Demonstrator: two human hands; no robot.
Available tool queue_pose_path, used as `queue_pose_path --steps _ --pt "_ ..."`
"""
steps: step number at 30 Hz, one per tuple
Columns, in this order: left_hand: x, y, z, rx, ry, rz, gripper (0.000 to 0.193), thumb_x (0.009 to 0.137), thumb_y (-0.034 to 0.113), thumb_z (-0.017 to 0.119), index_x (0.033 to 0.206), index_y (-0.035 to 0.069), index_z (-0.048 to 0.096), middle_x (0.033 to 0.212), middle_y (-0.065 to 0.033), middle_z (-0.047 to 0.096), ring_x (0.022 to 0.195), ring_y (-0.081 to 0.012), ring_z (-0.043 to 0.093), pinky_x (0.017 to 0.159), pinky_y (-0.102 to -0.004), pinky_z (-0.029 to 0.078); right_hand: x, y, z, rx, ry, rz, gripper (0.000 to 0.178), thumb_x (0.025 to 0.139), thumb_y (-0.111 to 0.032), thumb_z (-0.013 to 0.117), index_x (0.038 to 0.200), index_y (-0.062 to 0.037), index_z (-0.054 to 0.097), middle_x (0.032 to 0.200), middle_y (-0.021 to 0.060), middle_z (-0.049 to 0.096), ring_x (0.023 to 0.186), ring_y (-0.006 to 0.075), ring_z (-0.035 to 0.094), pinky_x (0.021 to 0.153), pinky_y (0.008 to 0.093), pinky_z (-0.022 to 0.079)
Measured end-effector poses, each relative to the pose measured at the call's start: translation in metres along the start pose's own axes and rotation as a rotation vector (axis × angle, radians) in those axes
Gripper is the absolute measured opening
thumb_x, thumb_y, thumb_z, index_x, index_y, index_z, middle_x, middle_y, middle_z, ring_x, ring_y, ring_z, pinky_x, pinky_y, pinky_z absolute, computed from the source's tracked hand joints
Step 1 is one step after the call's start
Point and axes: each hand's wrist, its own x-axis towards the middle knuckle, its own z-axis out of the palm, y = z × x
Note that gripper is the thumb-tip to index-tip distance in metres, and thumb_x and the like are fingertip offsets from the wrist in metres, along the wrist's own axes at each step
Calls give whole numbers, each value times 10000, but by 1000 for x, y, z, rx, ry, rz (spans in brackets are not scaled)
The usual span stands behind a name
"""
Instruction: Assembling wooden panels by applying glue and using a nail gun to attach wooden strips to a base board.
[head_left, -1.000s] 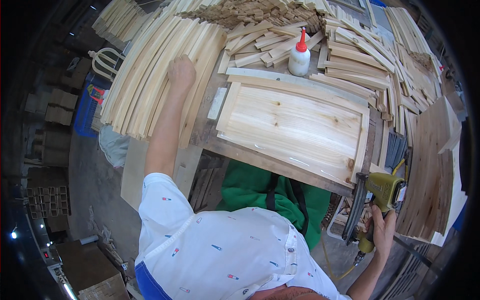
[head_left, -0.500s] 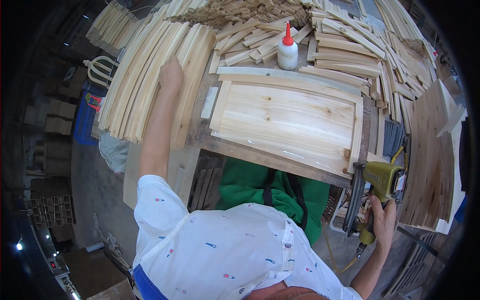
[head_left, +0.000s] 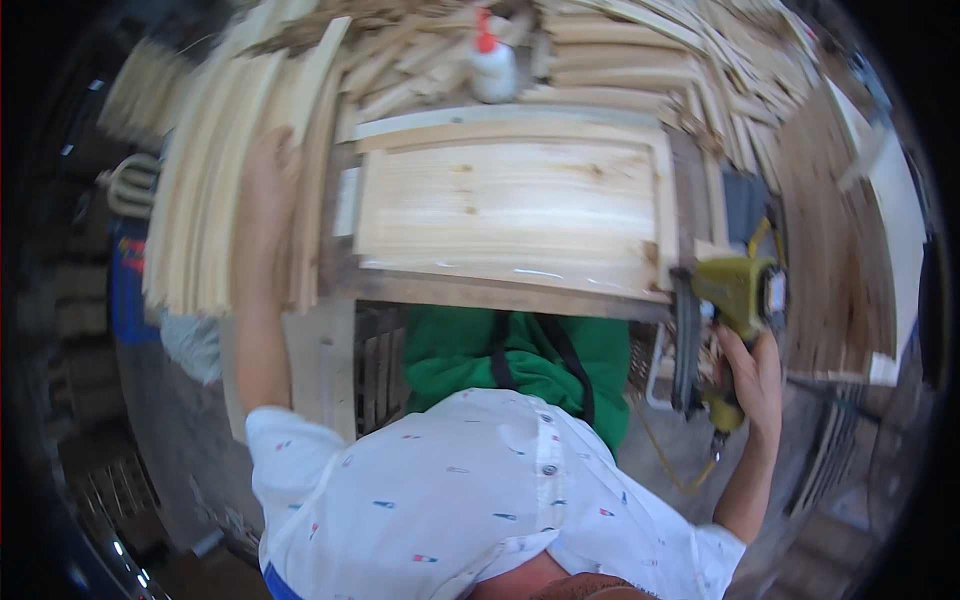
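My left hand [head_left: 270, 170], smeared by motion, is closed on a wooden strip [head_left: 322, 75] at the right of a stack of long pale strips [head_left: 200, 190]. The strip's far end sticks up past the others. In my right hand [head_left: 755, 375] is an olive-green nail gun [head_left: 728, 290], gripped by its handle beside the bench's right corner. Between my hands lies a flat wooden panel [head_left: 520, 210], with narrow strips along its far, left and right edges. A wet, whitish line of glue runs along its near edge. Behind it stands a white glue bottle [head_left: 492, 72] with a red nozzle.
Loose short strips [head_left: 620, 65] are heaped across the back of the bench. Wide boards [head_left: 835, 240] stand stacked at the right. A yellow hose [head_left: 690, 485] hangs from the nail gun. Green cloth [head_left: 460, 350] shows below the bench edge [head_left: 500, 292].
The view has shifted, so the bench appears farther left and more level. My left hand has pulled a strip up from the stack. My right hand keeps hold of the nail gun.
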Motion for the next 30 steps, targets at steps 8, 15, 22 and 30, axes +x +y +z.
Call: queue_pose_path --steps 8,15,22,30 --pt "2 120 56 -163 -243 90 163 889 70 492 957 -21 610 1001 -227 648 977 -381 622 858 -453 511 -42 30 -34 -55 151 81 202 953 -165 588 995 21 522 775 58 571 528 92 513 460 243 406" --pt "-2 151 72 -331 -260 29 157 890 62 490 983 -13 591 969 -226 658 948 -399 643 821 -484 520 -57 31 -38 -98 220 218 203 951 -160 587 952 30 517 729 60 572 520 96 521 452 246 407" --pt "-3 144 72 -604 -194 188 182 857 143 579 976 7 601 916 -231 655 914 -411 633 804 -495 495 -59 32 -36 -109 216 107 213 951 -168 587 918 30 517 692 53 561 517 98 525 452 252 412" --pt "-16 93 7 -536 -11 122 323 891 191 610 1180 48 605 1073 -190 651 1011 -325 635 878 -413 495 1 32 -27 -80 34 57 203 943 -170 590 894 21 542 709 40 582 527 86 520 467 251 407"
